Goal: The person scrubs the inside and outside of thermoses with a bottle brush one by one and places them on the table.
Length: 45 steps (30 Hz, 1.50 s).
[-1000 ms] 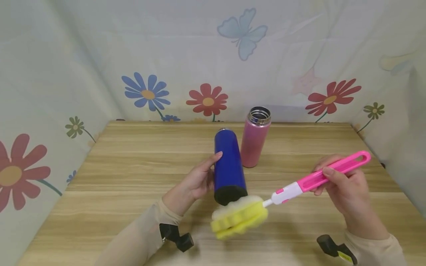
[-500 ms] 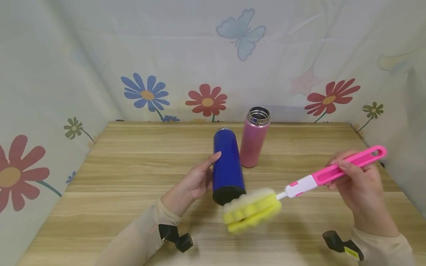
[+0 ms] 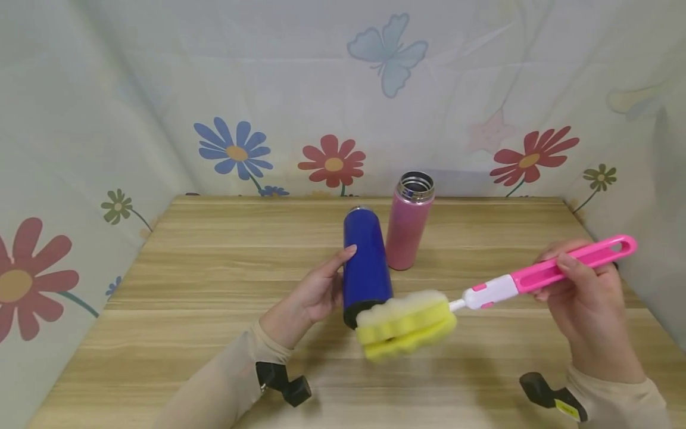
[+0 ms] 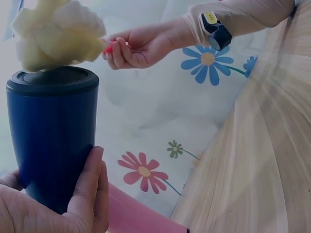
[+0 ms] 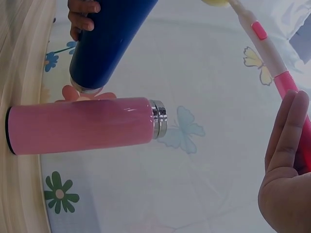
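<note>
My left hand [image 3: 316, 295] grips a blue bottle [image 3: 367, 256] around its side. The bottle is tilted, with its black base [image 4: 53, 80] towards me and its metal-rimmed end pointing away. In my right hand [image 3: 592, 307] is a sponge bottle brush [image 3: 407, 326], held by its pink handle [image 3: 595, 255]. Its yellow and white sponge head covers part of the black base in the head view. In the left wrist view the sponge lies right at that base and seems to touch it. Just behind the blue bottle stands a pink bottle [image 5: 82, 125], upright, with its metal mouth uncovered.
A wood-grain table [image 3: 241, 262] lies under everything. Pale curtains [image 3: 268, 77] printed with flowers and a butterfly hang at the back and both sides. Small black devices [image 3: 284, 383] are strapped at both wrists.
The right hand and the brush have shifted rightwards and slightly up, mostly in the first half second; the sponge then rises a little over the base. The left hand, blue bottle and pink bottle stay put.
</note>
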Each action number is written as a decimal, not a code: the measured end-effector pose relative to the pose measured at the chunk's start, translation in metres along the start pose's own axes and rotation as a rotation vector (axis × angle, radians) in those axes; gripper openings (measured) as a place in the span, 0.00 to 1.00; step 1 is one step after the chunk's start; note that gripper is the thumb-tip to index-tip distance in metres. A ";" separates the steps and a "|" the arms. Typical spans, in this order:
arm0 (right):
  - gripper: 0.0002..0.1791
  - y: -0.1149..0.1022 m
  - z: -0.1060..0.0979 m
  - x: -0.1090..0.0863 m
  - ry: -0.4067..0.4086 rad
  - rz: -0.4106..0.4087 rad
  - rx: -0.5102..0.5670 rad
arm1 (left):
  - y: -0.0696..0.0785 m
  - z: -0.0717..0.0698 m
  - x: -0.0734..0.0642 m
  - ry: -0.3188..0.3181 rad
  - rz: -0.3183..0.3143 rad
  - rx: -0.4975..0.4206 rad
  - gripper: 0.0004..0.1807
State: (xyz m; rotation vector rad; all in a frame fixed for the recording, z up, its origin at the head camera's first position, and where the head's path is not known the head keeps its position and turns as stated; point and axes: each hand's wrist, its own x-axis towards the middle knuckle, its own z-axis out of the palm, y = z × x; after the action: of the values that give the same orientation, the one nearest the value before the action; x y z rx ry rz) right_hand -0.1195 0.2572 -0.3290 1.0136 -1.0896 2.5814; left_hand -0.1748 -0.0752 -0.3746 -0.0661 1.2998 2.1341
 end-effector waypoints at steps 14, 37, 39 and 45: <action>0.16 0.010 0.018 0.001 -0.032 -0.037 0.051 | 0.000 0.002 -0.001 0.008 0.011 -0.006 0.37; 0.17 0.021 0.015 -0.007 -0.098 0.066 -0.111 | 0.004 0.004 -0.005 -0.014 0.043 0.003 0.38; 0.17 0.020 0.014 -0.008 -0.098 0.071 -0.116 | 0.003 0.003 -0.005 -0.013 0.044 -0.003 0.38; 0.17 0.018 0.011 -0.008 -0.076 0.072 -0.161 | 0.003 0.002 -0.005 -0.004 0.047 -0.015 0.38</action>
State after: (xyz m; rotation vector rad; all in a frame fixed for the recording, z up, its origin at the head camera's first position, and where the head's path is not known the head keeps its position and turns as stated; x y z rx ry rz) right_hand -0.1150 0.2371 -0.3389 1.0597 -1.3526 2.4784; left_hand -0.1720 -0.0768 -0.3690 -0.0378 1.2943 2.1826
